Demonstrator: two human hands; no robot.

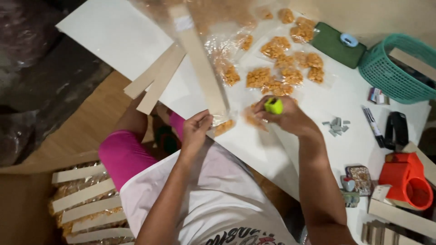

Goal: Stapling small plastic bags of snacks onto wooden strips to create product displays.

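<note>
My left hand pinches the near end of a long beige cardboard strip where a small clear packet of orange snacks sits under it. My right hand grips a small lime-green stapler just right of that strip end, over another snack packet. Both hands work at the near edge of a white table.
Several clear packets of orange snacks lie on the table's far part. Loose cardboard strips hang off the left edge. A teal basket, a green pouch, staples, a marker and an orange tape dispenser stand right. Finished strips fill a box lower left.
</note>
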